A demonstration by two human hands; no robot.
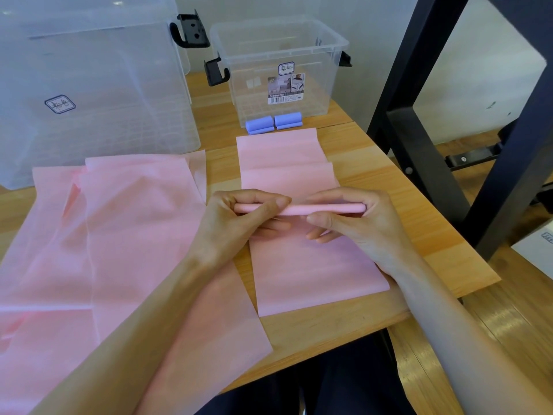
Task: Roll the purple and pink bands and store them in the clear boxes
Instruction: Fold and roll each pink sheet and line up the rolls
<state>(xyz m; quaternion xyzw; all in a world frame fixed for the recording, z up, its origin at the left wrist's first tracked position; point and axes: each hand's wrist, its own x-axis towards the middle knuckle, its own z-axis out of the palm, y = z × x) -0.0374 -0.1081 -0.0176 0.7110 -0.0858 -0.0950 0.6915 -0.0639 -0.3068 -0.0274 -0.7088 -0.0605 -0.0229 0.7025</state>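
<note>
Head view: a thin pink roll [299, 209] is pinched at mid-desk by both hands, the left hand [239, 218] curled round its left end and the right hand [356, 218] curled round its right end, thumbs on the near side. The roll sits across the pink band [302, 265], flat sheet being seen both beyond it and nearer the body. Trouble is judged likely if one end is turned faster than the other: a cone would be formed and the edges would stray. A loosened pinch could let the coil spring open. A kink in the far part of the strip may get wound in as a wrinkle. Just left, more loose pink bands [119, 235] lie spread and could be caught up. Two purple rolls [273, 124] wait on the desk [374, 175] against the small clear box [278, 67]; the large clear box [89, 85] stands far left.
</note>
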